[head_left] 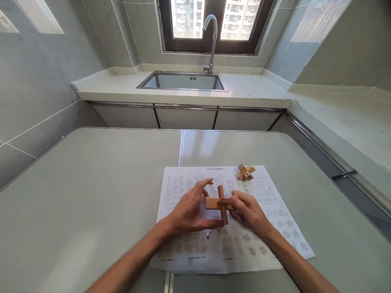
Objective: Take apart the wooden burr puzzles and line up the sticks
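A wooden cross-shaped puzzle [219, 202] made of interlocked bars is held over a printed paper sheet [269, 228]. My right hand [249, 211] pinches its right end, fingers closed round the bars. My left hand [191, 209] is on its left side, thumb under the lower bar and fingers curled loosely above it, touching the piece. A second, smaller assembled wooden puzzle [246, 172] lies on the far right corner of the sheet, apart from both hands.
The sheet lies on a grey table [76, 195] with a seam down the middle. Beyond a gap stands a counter with a steel sink [183, 81] and tap [212, 40] under a window. Another counter [345, 118] runs along the right.
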{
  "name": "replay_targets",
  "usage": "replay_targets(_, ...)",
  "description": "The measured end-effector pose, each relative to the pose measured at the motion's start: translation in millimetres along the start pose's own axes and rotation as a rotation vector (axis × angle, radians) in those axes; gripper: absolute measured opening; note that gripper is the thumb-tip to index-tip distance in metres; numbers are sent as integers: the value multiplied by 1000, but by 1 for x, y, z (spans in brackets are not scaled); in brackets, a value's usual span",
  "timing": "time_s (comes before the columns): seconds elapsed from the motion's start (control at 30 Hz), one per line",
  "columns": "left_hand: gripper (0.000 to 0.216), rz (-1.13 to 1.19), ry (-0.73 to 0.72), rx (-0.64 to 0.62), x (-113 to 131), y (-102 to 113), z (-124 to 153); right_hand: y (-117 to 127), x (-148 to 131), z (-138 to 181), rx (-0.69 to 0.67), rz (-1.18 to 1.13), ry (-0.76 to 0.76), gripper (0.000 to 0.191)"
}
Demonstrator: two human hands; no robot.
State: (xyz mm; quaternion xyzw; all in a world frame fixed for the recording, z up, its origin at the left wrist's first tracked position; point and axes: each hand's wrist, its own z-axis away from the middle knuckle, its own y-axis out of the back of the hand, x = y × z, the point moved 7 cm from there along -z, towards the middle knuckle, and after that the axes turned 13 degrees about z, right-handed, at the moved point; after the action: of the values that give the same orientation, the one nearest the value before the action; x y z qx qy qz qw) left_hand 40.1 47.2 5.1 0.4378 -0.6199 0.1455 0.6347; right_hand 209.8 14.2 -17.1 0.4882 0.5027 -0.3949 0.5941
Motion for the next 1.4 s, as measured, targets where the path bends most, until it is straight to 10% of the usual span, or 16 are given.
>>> replay_targets(0.33,88,49,1,-57,13,-1,-4,-18,-5,0,-165,-63,-21,47)
replay_targets(0.87,72,-109,-29,88,10,2,-6,0,2,-5,46,432,36,30)
replay_targets(1.4,79,-161,-138,33,20,-1,-2,5,-10,-5,34,426,54,39)
